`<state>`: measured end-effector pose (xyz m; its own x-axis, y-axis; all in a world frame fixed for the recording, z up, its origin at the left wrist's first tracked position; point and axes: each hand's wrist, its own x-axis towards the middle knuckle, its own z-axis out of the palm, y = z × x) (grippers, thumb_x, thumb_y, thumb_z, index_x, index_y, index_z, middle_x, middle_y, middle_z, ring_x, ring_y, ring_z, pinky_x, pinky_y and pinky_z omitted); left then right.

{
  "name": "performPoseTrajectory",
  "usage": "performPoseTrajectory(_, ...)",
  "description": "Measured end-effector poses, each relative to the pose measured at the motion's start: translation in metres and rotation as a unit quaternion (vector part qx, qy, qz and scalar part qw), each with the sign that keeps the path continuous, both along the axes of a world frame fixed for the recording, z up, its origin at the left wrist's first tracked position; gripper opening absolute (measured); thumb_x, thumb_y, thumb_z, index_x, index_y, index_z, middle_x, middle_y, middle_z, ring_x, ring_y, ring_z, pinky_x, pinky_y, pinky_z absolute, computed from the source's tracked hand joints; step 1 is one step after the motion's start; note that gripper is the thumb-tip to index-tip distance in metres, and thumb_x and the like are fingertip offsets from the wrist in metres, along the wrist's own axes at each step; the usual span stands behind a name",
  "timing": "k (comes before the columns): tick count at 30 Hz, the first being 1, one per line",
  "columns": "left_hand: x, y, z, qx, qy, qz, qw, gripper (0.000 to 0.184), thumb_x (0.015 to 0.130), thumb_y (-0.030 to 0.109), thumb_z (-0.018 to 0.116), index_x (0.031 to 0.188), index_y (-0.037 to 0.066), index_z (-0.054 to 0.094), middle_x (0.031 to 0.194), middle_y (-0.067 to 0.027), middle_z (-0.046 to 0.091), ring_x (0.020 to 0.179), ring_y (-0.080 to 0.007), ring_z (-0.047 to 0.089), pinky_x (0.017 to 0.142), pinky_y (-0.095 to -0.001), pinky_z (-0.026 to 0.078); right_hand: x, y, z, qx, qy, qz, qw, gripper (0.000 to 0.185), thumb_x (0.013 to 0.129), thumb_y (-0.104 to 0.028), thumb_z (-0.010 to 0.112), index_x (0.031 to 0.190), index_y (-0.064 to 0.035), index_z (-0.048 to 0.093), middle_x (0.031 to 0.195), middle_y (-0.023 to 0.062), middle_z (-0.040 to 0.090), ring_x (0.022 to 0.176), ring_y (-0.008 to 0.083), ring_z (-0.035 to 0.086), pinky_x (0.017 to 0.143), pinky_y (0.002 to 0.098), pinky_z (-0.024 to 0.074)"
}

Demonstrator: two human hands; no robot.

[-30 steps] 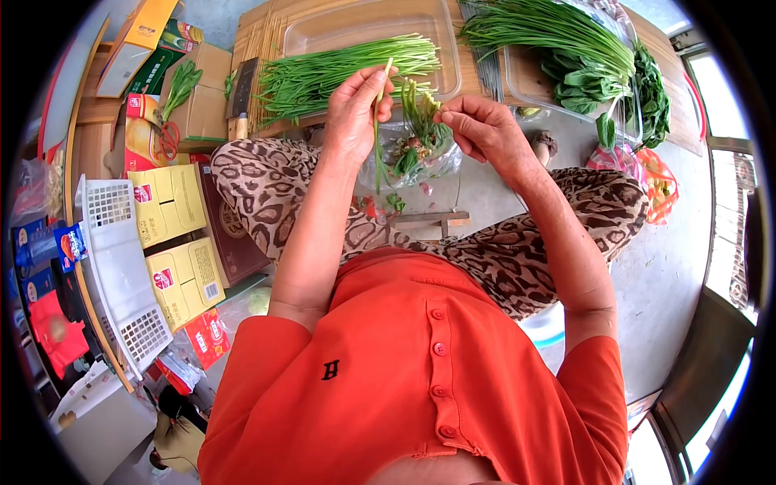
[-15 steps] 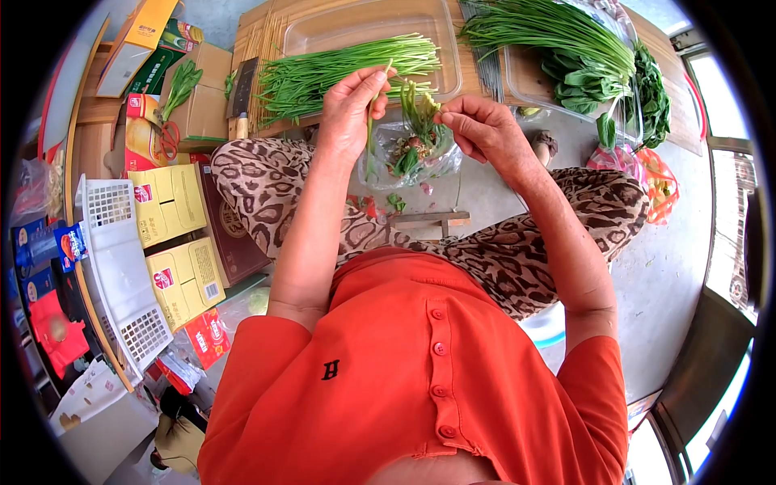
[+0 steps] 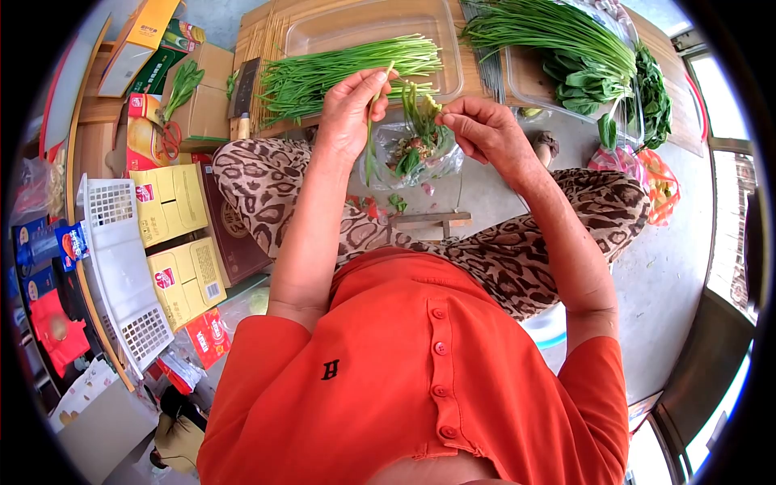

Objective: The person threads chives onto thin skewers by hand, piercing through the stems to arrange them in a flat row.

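Pinching one slender, green plant stalk [image 3: 369, 152], left hand [image 3: 351, 111]: likely light, limp, bruisable; grip near pale tip [image 3: 391, 68]. Right hand [image 3: 487, 136] pinched narrow, contents unclear.

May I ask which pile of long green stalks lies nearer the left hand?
The pile beside the knife; the other pile lies farther right, beside broad-leafed greens.

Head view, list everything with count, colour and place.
Table: one, brown, top
Trays: two, clear, table
Chives: two bundles, green, table
Leafy greens: uncounted, green, table
Knife: one, dark, table's left
Scissors: one, red, left
Basket: one, white, left
Cartons: several, mostly yellow, left
Scrap bag: one, clear, upper centre
Carrier bag: one, red, right
Clutter: uncounted, mixed, left
Shirt: one, red, bottom
Trousers: one pair, brown, middle
Left hand: one, upper centre, pinching stalk
Right hand: one, upper centre
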<state>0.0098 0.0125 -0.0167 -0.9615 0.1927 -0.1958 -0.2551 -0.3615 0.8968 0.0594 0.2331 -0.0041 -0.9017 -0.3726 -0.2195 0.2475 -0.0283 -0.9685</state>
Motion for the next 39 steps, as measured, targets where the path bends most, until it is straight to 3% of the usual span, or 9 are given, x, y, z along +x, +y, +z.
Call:
performPoseTrajectory(15, 0.001, -0.005, 0.001, -0.089, -0.011, -0.063, 0.994, 0.017, 0.087, 0.014, 0.063, 0.098, 0.001, 0.066, 0.076, -0.0010, 0.060, 0.056, -0.0068, 0.045, 0.049, -0.0208, 0.034, -0.001, -0.001, 0.000, -0.012, -0.011, 0.004, 1.000, 0.019, 0.095, -0.021, 0.054, 0.097, -0.0054, 0.064, 0.057, -0.0067, 0.044, 0.049, 0.0015, 0.037, 0.043, 0.0181, 0.0264)
performPoseTrajectory(18, 0.000, -0.003, -0.002, -0.043, -0.004, -0.082, 0.996, 0.020, 0.087, 0.015, 0.064, 0.102, 0.002, 0.066, 0.083, -0.0027, 0.064, 0.066, -0.0080, 0.053, 0.056, -0.0221, 0.039, -0.001, -0.001, 0.004, -0.010, -0.014, -0.003, 1.000, 0.019, 0.095, -0.020, 0.053, 0.098, -0.0051, 0.064, 0.058, -0.0066, 0.043, 0.049, 0.0017, 0.036, 0.043, 0.0182, 0.0266)
performPoseTrajectory(20, 0.001, 0.003, -0.003, -0.111, 0.070, -0.038, 0.991, 0.023, 0.088, 0.015, 0.063, 0.107, 0.003, 0.065, 0.094, -0.0042, 0.066, 0.083, -0.0106, 0.059, 0.072, -0.0242, 0.044, -0.002, -0.001, 0.004, -0.005, -0.012, -0.005, 1.000, 0.019, 0.095, -0.020, 0.053, 0.098, -0.0050, 0.064, 0.058, -0.0066, 0.043, 0.049, 0.0019, 0.036, 0.043, 0.0182, 0.0267)
performPoseTrajectory(21, 0.001, 0.005, -0.001, -0.111, 0.071, -0.037, 0.991, 0.023, 0.088, 0.015, 0.063, 0.107, 0.003, 0.065, 0.094, -0.0042, 0.066, 0.083, -0.0106, 0.059, 0.072, -0.0242, 0.044, -0.002, 0.000, 0.004, -0.019, -0.017, -0.005, 1.000, 0.019, 0.095, -0.020, 0.053, 0.098, -0.0049, 0.064, 0.058, -0.0065, 0.043, 0.050, 0.0019, 0.036, 0.044, 0.0181, 0.0269)
performPoseTrajectory(23, 0.000, 0.007, 0.005, -0.099, 0.126, -0.100, 0.982, 0.025, 0.090, 0.015, 0.060, 0.111, 0.003, 0.064, 0.103, -0.0038, 0.066, 0.097, -0.0121, 0.059, 0.087, -0.0263, 0.043, -0.002, 0.000, 0.003, -0.033, -0.023, -0.005, 0.999, 0.019, 0.095, -0.020, 0.052, 0.098, -0.0049, 0.064, 0.058, -0.0064, 0.043, 0.050, 0.0019, 0.036, 0.044, 0.0181, 0.0270)
performPoseTrajectory(26, 0.000, 0.007, 0.005, -0.134, 0.135, -0.149, 0.970, 0.025, 0.091, 0.016, 0.058, 0.111, 0.002, 0.064, 0.099, -0.0029, 0.066, 0.095, -0.0120, 0.059, 0.091, -0.0267, 0.042, 0.000, 0.002, 0.004, -0.030, -0.021, 0.005, 0.999, 0.019, 0.095, -0.020, 0.052, 0.098, -0.0047, 0.064, 0.059, -0.0062, 0.044, 0.050, 0.0019, 0.037, 0.044, 0.0181, 0.0275)
performPoseTrajectory(29, -0.009, -0.001, -0.001, -0.157, 0.125, -0.195, 0.960, 0.024, 0.091, 0.017, 0.059, 0.109, 0.002, 0.065, 0.095, -0.0038, 0.066, 0.093, -0.0113, 0.059, 0.089, -0.0265, 0.043, -0.001, 0.004, 0.004, -0.002, -0.013, 0.009, 1.000, 0.020, 0.095, -0.021, 0.053, 0.099, -0.0043, 0.063, 0.059, -0.0060, 0.044, 0.050, 0.0020, 0.037, 0.044, 0.0181, 0.0279)
performPoseTrajectory(34, -0.011, -0.003, 0.000, -0.125, 0.099, -0.169, 0.973, 0.025, 0.090, 0.016, 0.060, 0.103, -0.005, 0.064, 0.081, -0.0037, 0.061, 0.074, -0.0110, 0.054, 0.070, -0.0246, 0.045, -0.007, 0.013, -0.006, 0.025, -0.002, 0.048, 0.999, 0.020, 0.095, -0.021, 0.054, 0.099, -0.0044, 0.063, 0.061, -0.0057, 0.045, 0.051, 0.0020, 0.037, 0.045, 0.0176, 0.0288)
performPoseTrajectory(39, -0.010, -0.006, -0.002, -0.118, 0.073, -0.189, 0.972, 0.022, 0.090, 0.015, 0.061, 0.100, -0.004, 0.066, 0.084, -0.0042, 0.060, 0.072, -0.0106, 0.052, 0.069, -0.0244, 0.044, -0.006, 0.011, -0.010, 0.050, 0.023, 0.025, 0.998, 0.018, 0.094, -0.020, 0.054, 0.099, -0.0057, 0.064, 0.062, -0.0064, 0.044, 0.054, 0.0021, 0.037, 0.048, 0.0174, 0.0291)
